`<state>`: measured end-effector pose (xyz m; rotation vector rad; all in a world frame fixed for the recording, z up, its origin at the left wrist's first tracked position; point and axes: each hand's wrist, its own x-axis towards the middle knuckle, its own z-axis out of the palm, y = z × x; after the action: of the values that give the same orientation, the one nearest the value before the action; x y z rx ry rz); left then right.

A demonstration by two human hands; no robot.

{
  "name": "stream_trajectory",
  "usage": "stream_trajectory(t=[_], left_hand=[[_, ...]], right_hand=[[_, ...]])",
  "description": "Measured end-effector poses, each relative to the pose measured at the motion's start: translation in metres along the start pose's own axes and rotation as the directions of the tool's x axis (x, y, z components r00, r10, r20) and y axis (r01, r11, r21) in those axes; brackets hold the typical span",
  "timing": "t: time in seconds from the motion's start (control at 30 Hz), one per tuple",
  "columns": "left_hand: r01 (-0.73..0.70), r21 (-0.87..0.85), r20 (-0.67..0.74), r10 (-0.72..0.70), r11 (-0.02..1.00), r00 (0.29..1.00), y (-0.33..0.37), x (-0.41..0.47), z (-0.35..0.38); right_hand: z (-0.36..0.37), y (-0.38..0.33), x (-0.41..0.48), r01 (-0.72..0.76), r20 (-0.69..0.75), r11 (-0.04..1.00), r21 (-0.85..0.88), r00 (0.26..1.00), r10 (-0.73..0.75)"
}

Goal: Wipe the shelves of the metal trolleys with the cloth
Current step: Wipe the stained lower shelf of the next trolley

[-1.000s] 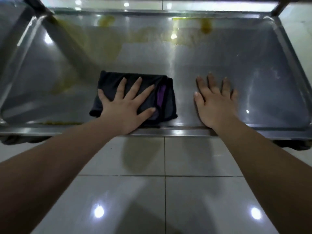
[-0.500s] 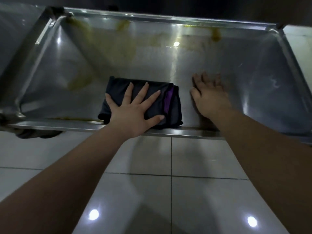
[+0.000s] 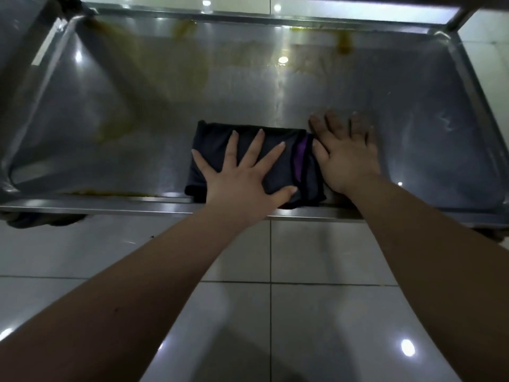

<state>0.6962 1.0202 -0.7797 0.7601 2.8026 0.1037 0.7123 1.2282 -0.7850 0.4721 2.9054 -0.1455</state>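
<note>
Steel trolley shelf (image 3: 413,106): yellow stains (image 3: 343,45) from 9 to 1 o'clock, judged unwiped. Folded dark cloth (image 3: 212,139) at 6 o'clock, by the front rim. Left hand (image 3: 242,183): grip apart, fingers splayed flat, pressing the cloth for wiping. Right hand (image 3: 347,158): flat, likely bracing, touching the cloth's 3 o'clock edge.

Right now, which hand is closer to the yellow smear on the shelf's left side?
Left. The left hand presses the cloth right of the yellow smear; the right hand lies farther right, beyond the cloth.
</note>
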Motion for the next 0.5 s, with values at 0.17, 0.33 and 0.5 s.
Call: stream_trajectory(t=[0.17, 0.33, 0.5], left_hand=[[0.141, -0.032, 0.009, -0.141, 0.989, 0.99, -0.075, 0.001, -0.012], [0.144, -0.019, 0.025, -0.144, 0.989, 0.989, -0.118, -0.005, -0.019], [0.138, -0.02, 0.016, -0.138, 0.99, 0.99, -0.115, -0.006, -0.018]], right_hand=[[0.0, -0.007, -0.001, -0.003, -0.007, 1.0, -0.013, 1.0, 0.003], [-0.002, -0.011, 0.001, -0.049, 0.005, 0.999, -0.01, 0.999, 0.049], [-0.005, -0.092, -0.001, 0.138, -0.24, 0.989, -0.056, 0.96, -0.147]])
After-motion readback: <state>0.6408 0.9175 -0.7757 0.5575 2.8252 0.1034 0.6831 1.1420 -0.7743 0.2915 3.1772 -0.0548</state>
